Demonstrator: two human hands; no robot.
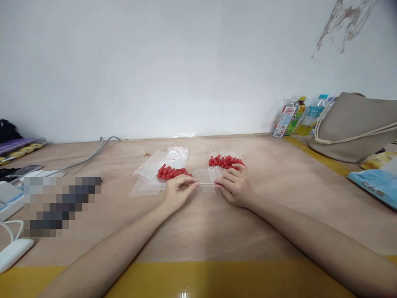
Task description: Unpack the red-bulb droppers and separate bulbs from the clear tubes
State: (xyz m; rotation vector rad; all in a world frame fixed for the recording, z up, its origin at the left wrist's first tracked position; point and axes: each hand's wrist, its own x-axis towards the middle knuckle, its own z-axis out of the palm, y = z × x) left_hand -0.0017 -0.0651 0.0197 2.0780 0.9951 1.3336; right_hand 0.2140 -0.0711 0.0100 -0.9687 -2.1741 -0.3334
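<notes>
Between my hands a thin clear tube (207, 183) lies level, its left end pinched by the thumb and fingertips of my left hand (180, 188). My right hand (235, 185) has its fingers closed around the other end, which they hide. Many similar clear tubes (206, 176) rest in a row on the table just behind. Left of them, red rubber bulbs (172, 172) are heaped on clear plastic bags (151, 165). Beyond my right hand sits a bunch of droppers (226, 160), red bulbs toward me and clear stems pointing away. One red bulb shows right beside my right fingers.
Drink bottles (285, 120) and a grey-beige bag (350, 128) stand at the back right, with a blue packet (372, 188) in front. To the left lie a grey cable (93, 153), a white power strip (10, 207) and a white device (15, 254). Yellow tape (198, 279) crosses the near table.
</notes>
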